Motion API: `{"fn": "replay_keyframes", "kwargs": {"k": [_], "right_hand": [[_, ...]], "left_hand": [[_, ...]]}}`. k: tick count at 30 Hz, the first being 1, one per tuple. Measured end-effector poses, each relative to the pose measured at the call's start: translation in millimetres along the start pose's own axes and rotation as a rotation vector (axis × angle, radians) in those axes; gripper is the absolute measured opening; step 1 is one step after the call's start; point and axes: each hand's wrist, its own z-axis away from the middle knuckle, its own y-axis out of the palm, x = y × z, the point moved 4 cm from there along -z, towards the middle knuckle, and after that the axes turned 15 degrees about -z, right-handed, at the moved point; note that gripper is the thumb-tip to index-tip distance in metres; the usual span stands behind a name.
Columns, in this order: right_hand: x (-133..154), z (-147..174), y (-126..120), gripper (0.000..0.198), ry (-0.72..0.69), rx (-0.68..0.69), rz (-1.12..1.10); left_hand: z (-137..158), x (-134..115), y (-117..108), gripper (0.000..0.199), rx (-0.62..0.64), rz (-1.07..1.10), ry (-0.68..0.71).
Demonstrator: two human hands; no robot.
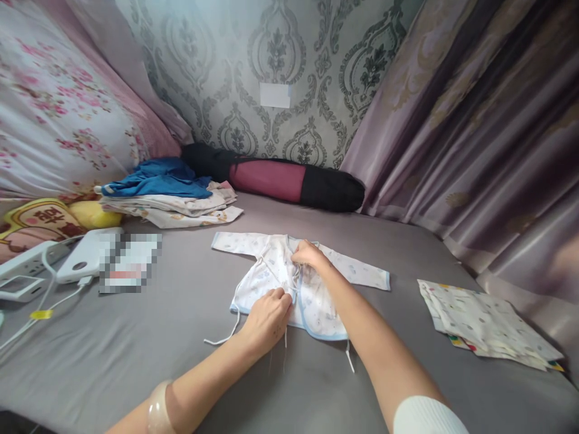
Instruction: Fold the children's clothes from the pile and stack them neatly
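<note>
A white baby shirt (pixel 262 280) with pale blue trim and a faint print lies spread on the grey sheet, both sleeves stretched outward. Thin white tie strings (pixel 226 339) hang from its sides and front. My left hand (pixel 269 316) is closed at the lower middle of the shirt, with its fingers bent on the front panel's edge. Higher up, near the neckline, my right hand (pixel 311 254) pinches the cloth beside some ties. Its fingertips are partly hidden, and my right forearm covers part of the shirt's right side.
Folded clothes (pixel 181 208) with a blue garment (pixel 158 178) on top lie at the back left. A black and maroon bag (pixel 266 179) rests along the wall. Folded printed cloth (pixel 488 322) is on the right. A power strip (pixel 34 262), white device (pixel 88 256) and cables sit left.
</note>
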Motion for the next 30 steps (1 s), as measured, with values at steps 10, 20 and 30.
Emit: {"fn": "replay_keyframes", "kwargs": {"k": [10,20,30], "right_hand": [[-2,7,-4,0.021,-0.053,-0.020,0.082],[-29,14,-21,0.024,-0.284,0.044,0.065],[-50,17,-13,0.020,-0.386,0.033,0.029]], "left_hand": [[-1,-2,2,0.016,0.032,-0.029,0.026],[1,-18,-3,0.022,-0.136,-0.081,0.235],[4,-31,-4,0.031,-0.077,-0.056,0.293]]}}
